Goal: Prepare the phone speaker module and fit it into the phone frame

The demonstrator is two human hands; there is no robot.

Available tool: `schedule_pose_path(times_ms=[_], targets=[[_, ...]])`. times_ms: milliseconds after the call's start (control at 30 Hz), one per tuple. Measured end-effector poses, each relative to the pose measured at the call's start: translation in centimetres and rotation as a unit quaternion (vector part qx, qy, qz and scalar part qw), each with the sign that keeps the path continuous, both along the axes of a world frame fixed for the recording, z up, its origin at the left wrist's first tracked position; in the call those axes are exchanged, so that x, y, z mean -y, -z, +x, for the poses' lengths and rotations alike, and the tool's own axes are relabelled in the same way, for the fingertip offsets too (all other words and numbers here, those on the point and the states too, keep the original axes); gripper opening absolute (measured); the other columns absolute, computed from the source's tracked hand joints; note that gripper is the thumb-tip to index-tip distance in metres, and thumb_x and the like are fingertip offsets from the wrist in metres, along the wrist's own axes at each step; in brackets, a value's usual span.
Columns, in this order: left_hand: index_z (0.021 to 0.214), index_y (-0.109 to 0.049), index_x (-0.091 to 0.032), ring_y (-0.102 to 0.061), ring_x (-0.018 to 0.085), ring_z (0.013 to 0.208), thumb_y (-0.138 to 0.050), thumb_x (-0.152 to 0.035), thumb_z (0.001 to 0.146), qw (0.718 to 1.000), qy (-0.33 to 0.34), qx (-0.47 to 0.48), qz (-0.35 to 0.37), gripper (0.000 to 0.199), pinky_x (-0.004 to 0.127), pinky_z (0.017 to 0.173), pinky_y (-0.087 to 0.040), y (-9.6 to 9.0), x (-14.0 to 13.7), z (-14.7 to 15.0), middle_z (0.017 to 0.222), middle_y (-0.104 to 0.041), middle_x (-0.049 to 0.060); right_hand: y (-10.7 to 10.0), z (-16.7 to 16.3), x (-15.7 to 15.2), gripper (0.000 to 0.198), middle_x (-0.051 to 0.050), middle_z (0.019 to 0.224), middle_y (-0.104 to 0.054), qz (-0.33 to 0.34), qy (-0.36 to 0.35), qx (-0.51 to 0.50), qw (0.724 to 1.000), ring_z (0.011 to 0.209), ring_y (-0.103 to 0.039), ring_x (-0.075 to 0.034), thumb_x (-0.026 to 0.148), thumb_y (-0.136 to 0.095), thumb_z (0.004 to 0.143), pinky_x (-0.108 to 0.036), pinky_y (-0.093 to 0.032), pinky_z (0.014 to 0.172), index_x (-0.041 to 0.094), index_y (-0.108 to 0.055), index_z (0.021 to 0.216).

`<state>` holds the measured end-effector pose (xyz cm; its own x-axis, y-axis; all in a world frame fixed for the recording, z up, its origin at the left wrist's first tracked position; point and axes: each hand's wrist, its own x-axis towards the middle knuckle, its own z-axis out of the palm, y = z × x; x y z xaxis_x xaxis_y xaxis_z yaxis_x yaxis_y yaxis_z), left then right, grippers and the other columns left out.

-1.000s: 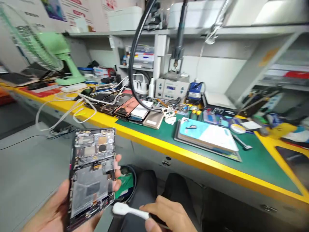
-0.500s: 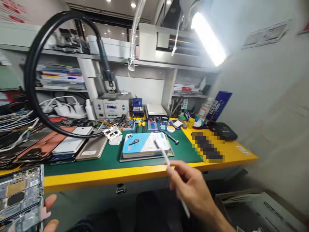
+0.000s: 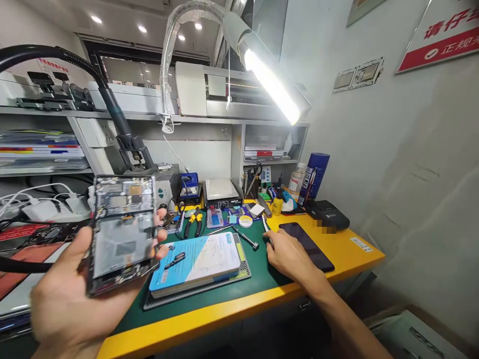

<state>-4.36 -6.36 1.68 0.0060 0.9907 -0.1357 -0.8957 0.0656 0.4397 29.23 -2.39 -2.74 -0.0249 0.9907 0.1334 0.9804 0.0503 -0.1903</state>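
Note:
In my left hand [image 3: 71,294] is an opened phone housing [image 3: 123,234], held up with its inner side toward me, thumb on one edge and fingers on the other. My right hand [image 3: 286,252] is low over the right part of the green mat [image 3: 258,269], fingers closed at a slim white-handled brush [image 3: 265,224]; its far part points toward the back and the rest is hidden by the hand. Just right of that hand lies a dark phone [image 3: 309,249]. A blue-and-white notebook [image 3: 209,254] lies between my hands, with a small black piece [image 3: 175,261] on top.
Yellow-handled pliers [image 3: 193,219], a screwdriver-like tool [image 3: 247,239] and a round tin [image 3: 245,222] lie behind the notebook. A white-topped heating plate [image 3: 223,192] stands further back. The lit lamp [image 3: 273,85] hangs overhead. A black box [image 3: 327,214] stands at the right.
My left hand has raised the phone housing from the lower left edge into fuller view. My right hand has moved forward with the brush, down to the mat beside the dark phone. The view has shifted.

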Motion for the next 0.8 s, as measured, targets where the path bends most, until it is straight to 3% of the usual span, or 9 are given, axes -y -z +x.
schedule_pose_path(times_ms=[33,67,133,267,333,433,533,700,800], targets=[[0.150,-0.047,-0.030,-0.071,0.040,0.101,-0.029,-0.038,0.102,0.995,-0.013,-0.040,0.093,0.052,0.054,0.072,-0.061,-1.2,-0.9,1.2,0.145,-0.060,0.007,-0.5,0.0,0.0,0.027,-0.009,0.119,-0.068,-0.005,-0.013,0.010,1.000,0.099,-0.070,-0.023,0.030,-0.063,0.100,-0.043,-0.060,0.085,0.016,-0.063,0.123],[0.147,-0.051,-0.024,-0.073,0.041,0.098,-0.038,-0.034,0.099,0.989,-0.002,-0.065,0.132,0.051,0.053,0.069,-0.063,-2.1,-1.8,2.3,0.141,-0.064,0.015,-1.0,-0.1,-0.2,0.026,-0.008,0.118,-0.069,-0.008,-0.028,0.020,0.999,0.098,-0.070,-0.022,0.031,-0.063,0.100,-0.042,-0.060,0.084,0.016,-0.064,0.122],[0.146,-0.052,-0.022,-0.073,0.039,0.098,-0.033,-0.030,0.101,0.978,0.052,-0.091,0.180,0.049,0.053,0.071,-0.064,-3.2,-3.7,3.8,0.134,-0.069,0.017,-2.4,-0.6,-1.0,0.025,-0.008,0.117,-0.069,-0.006,-0.066,0.037,0.997,0.099,-0.070,-0.023,0.031,-0.062,0.101,-0.043,-0.059,0.086,0.016,-0.065,0.120],[0.140,-0.056,-0.013,-0.074,0.035,0.087,-0.034,-0.032,0.101,0.972,0.073,-0.100,0.199,0.049,0.049,0.066,-0.063,-3.0,-6.8,4.5,0.118,-0.074,0.021,-4.7,-4.2,-5.6,0.026,-0.009,0.126,-0.066,-0.026,-0.188,0.067,0.980,0.108,-0.067,-0.025,0.030,-0.063,0.100,-0.047,-0.056,0.092,0.017,-0.064,0.123],[0.140,-0.056,-0.013,-0.073,0.035,0.086,-0.036,-0.035,0.100,0.972,0.073,-0.102,0.198,0.050,0.051,0.066,-0.062,-2.5,-7.5,4.0,0.123,-0.071,0.023,-5.2,-6.6,-8.5,0.028,-0.010,0.126,-0.065,-0.065,-0.243,0.084,0.964,0.108,-0.067,-0.026,0.030,-0.064,0.099,-0.047,-0.057,0.091,0.016,-0.064,0.124],[0.139,-0.057,-0.012,-0.072,0.036,0.087,-0.038,-0.037,0.100,0.974,0.072,-0.097,0.192,0.050,0.050,0.067,-0.060,-1.7,-7.5,3.1,0.126,-0.068,0.025,-5.4,-9.4,-11.9,0.027,-0.009,0.123,-0.067,-0.135,-0.287,0.112,0.942,0.103,-0.069,-0.024,0.030,-0.065,0.099,-0.043,-0.059,0.087,0.017,-0.064,0.122],[0.135,-0.060,-0.013,-0.072,0.034,0.088,-0.039,-0.037,0.099,0.976,0.069,-0.085,0.189,0.048,0.048,0.069,-0.059,-1.3,-7.3,2.5,0.123,-0.070,0.022,-5.2,-10.4,-13.1,0.025,-0.008,0.120,-0.068,-0.168,-0.304,0.131,0.929,0.099,-0.070,-0.023,0.030,-0.065,0.099,-0.041,-0.060,0.083,0.017,-0.065,0.120],[0.130,-0.065,-0.013,-0.072,0.033,0.088,-0.040,-0.040,0.098,0.975,0.067,-0.063,0.201,0.048,0.047,0.070,-0.060,-1.3,-7.4,2.2,0.117,-0.073,0.019,-5.2,-8.5,-12.4,0.019,-0.006,0.105,-0.071,-0.109,-0.286,0.083,0.948,0.087,-0.070,-0.019,0.031,-0.065,0.099,-0.037,-0.059,0.078,0.014,-0.068,0.108],[0.130,-0.066,-0.015,-0.072,0.035,0.093,-0.038,-0.040,0.098,0.974,0.065,-0.056,0.208,0.048,0.049,0.072,-0.061,-1.3,-7.1,2.3,0.117,-0.073,0.017,-5.8,-6.6,-11.4,0.015,0.002,0.066,-0.064,-0.024,-0.252,-0.030,0.967,0.066,-0.065,-0.017,0.023,-0.076,0.086,-0.030,-0.053,0.064,0.016,-0.067,0.076]])
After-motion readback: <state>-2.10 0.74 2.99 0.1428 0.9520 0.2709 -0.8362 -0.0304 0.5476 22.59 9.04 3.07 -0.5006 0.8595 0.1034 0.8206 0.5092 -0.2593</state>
